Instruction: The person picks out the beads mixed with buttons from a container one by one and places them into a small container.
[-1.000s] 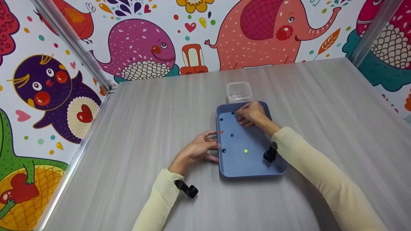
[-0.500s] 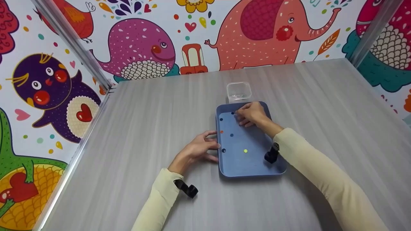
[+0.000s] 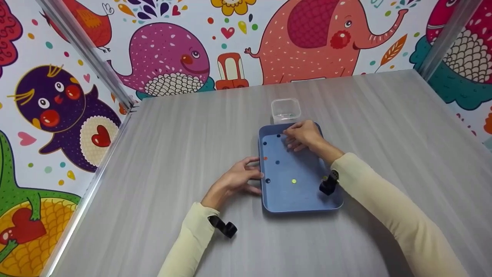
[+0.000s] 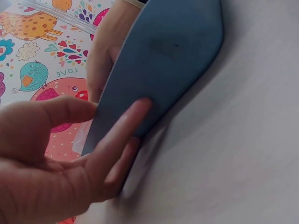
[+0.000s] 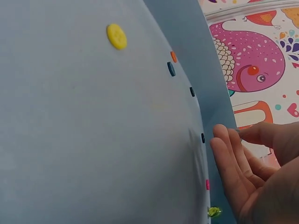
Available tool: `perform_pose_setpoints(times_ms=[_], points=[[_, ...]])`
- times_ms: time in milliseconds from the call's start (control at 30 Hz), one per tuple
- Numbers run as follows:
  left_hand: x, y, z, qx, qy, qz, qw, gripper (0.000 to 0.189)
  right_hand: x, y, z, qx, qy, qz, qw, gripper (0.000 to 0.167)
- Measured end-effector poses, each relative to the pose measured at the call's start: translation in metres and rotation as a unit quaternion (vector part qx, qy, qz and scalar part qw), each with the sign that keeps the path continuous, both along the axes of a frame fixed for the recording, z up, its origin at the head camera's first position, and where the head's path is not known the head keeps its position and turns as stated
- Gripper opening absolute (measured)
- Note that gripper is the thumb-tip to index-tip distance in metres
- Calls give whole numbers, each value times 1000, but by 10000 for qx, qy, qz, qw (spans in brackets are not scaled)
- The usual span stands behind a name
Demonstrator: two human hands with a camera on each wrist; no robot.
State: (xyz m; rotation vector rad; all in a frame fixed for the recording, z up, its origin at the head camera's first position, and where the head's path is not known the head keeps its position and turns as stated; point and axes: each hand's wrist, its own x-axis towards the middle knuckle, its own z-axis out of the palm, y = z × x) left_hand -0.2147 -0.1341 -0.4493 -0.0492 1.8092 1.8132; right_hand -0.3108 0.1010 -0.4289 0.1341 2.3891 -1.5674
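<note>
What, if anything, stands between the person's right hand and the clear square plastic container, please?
Only the far wall of the blue rectangular tray stands between the right hand and the clear container just beyond it; nothing else visible blocks the way.

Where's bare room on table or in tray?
Table: between the left wall and left hand; also right of the right sleeve. Tray: the strip between yellow buttons and near rim. Crowded: tray's left side, with dark buttons, and far end, right hand over it, tub just beyond.
</note>
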Motion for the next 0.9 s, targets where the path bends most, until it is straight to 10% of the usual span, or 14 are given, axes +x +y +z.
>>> perform_pose_setpoints(times_ms=[900], points=[[0,0,-1,-91,-26,68,9999,69,-8,4,25,247,641,-210,9974,30]])
